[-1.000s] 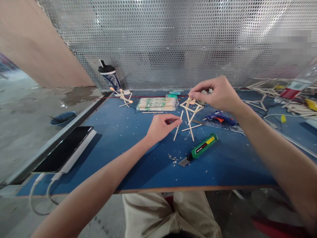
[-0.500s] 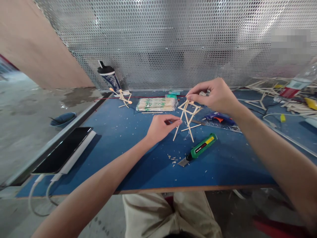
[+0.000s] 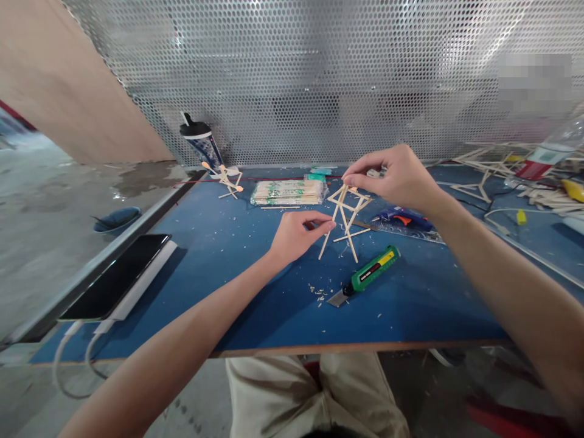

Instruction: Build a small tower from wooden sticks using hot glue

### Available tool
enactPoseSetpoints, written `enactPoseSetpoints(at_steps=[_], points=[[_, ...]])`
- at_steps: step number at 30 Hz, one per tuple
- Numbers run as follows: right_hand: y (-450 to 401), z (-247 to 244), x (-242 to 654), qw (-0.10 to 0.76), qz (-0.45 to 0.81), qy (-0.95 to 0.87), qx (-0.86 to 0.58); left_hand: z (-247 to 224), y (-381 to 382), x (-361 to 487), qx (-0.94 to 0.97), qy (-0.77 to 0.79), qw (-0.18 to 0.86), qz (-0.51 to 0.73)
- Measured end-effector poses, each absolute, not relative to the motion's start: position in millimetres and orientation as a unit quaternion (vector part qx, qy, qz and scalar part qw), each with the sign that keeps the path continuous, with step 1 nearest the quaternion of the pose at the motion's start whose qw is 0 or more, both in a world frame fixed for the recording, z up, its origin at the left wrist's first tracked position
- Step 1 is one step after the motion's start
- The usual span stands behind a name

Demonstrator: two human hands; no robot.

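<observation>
A small frame of thin wooden sticks point(image 3: 348, 220) stands on the blue table, right of centre. My left hand point(image 3: 302, 234) pinches one of its slanted sticks at the left side, partway up. At the top of the frame, my right hand point(image 3: 385, 176) has thumb and forefinger closed on the upper stick end. A green utility knife point(image 3: 375, 269) with its blade out lies just in front of the frame, beside small wood shavings point(image 3: 319, 293).
Behind my left hand lies a plastic pack of sticks point(image 3: 288, 191). A second stick figure point(image 3: 227, 180) and a tumbler point(image 3: 201, 141) stand back left. A phone point(image 3: 118, 277) lies left. The blue glue gun point(image 3: 404, 217), bottle point(image 3: 545, 159) and more sticks are right.
</observation>
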State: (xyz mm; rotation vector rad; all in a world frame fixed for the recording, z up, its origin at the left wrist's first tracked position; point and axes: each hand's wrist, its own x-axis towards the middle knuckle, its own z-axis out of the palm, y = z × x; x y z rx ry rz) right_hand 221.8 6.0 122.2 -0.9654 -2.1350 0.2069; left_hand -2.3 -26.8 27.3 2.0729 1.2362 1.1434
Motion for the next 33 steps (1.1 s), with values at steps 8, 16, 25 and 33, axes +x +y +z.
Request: enactPoseSetpoints(at_steps=[8,16,25,33], points=[[6.4,121.2,221.8,0.390,0.078,-0.841,-0.368,27.1,-26.3,-1.2,0.751,0.455,0.231,0.420],[5.4,120.7,220.6,0.392,0.092,-0.842,-0.358,28.5,-27.1,-0.2,0.748,0.456,0.240,0.417],[5.0,119.2,219.8,0.393,0.084,-0.845,-0.353,27.8,-27.9,1.0,0.748,0.459,0.249,0.409],[3.7,120.2,219.3,0.389,0.084,-0.844,-0.361,27.8,-28.1,1.0,0.751,0.456,0.248,0.409]])
